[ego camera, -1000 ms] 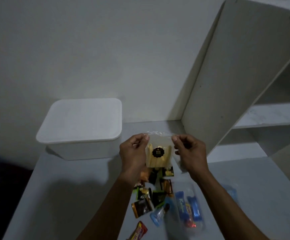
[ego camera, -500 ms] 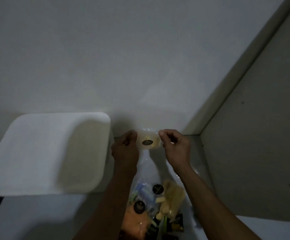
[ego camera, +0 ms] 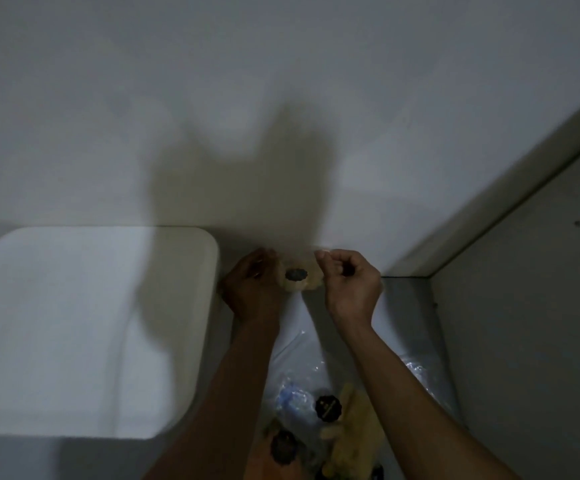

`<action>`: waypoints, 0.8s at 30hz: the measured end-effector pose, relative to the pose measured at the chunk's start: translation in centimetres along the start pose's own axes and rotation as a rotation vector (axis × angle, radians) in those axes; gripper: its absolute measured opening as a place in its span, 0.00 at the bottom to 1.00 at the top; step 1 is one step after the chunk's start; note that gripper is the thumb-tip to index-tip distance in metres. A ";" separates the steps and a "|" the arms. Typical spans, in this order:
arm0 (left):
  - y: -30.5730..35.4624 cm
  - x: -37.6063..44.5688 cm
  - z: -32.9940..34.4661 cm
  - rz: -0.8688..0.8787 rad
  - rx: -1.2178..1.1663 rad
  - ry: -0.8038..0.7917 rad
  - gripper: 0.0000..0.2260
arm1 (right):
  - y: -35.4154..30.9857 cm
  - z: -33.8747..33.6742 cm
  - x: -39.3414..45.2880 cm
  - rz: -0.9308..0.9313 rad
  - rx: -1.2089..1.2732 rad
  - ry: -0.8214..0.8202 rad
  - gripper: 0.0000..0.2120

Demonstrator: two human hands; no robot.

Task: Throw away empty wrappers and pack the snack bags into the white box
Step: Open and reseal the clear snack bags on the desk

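A small clear snack bag [ego camera: 300,280] with pale sticks and a black round sticker hangs between my two hands, near the back wall. My left hand [ego camera: 252,289] pinches its left top corner and my right hand [ego camera: 349,284] pinches its right top corner. The white box [ego camera: 84,327], lid on, stands at the left, just beside my left hand. Below my forearms lies a heap of snack bags [ego camera: 344,420] in clear plastic, some with black stickers, partly hidden by my arms.
A white wall [ego camera: 281,98] rises straight ahead. A white cabinet side panel [ego camera: 524,323] closes off the right. The grey tabletop [ego camera: 406,299] shows between my right hand and the panel.
The camera has moved closer and lower, so the box and my hands look larger. The bag stays pinched between both hands. The snack heap has slid toward the bottom edge.
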State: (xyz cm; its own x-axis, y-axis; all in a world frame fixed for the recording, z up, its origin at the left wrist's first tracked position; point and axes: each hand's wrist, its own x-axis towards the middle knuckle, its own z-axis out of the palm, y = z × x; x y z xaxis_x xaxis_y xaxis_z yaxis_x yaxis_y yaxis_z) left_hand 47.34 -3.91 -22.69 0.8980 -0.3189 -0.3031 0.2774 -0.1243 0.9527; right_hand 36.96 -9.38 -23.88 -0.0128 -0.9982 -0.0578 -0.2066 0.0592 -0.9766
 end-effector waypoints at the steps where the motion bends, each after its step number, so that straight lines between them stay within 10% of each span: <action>1: -0.2 0.0 0.1 0.007 0.020 0.008 0.04 | -0.1 0.0 0.1 0.013 0.000 0.006 0.08; 10: 0.3 -3.9 -2.2 0.075 0.214 -0.068 0.09 | 0.9 -3.8 -2.5 0.166 0.043 -0.072 0.11; 20: -7.6 -9.8 -10.8 -0.035 1.169 -0.383 0.28 | 3.6 -8.2 -9.5 0.104 -0.769 -0.555 0.24; 24: -8.3 -10.1 -11.6 -0.023 1.193 -0.367 0.26 | 4.4 -8.0 -10.3 0.071 -0.898 -0.595 0.24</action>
State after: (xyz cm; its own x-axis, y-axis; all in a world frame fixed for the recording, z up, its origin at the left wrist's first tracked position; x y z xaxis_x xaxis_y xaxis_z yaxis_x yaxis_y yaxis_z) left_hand 39.90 11.22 -27.25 0.6958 -0.5242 -0.4910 -0.3629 -0.8465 0.3895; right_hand 28.39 1.13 -25.92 0.3742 -0.8183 -0.4364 -0.8694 -0.1458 -0.4721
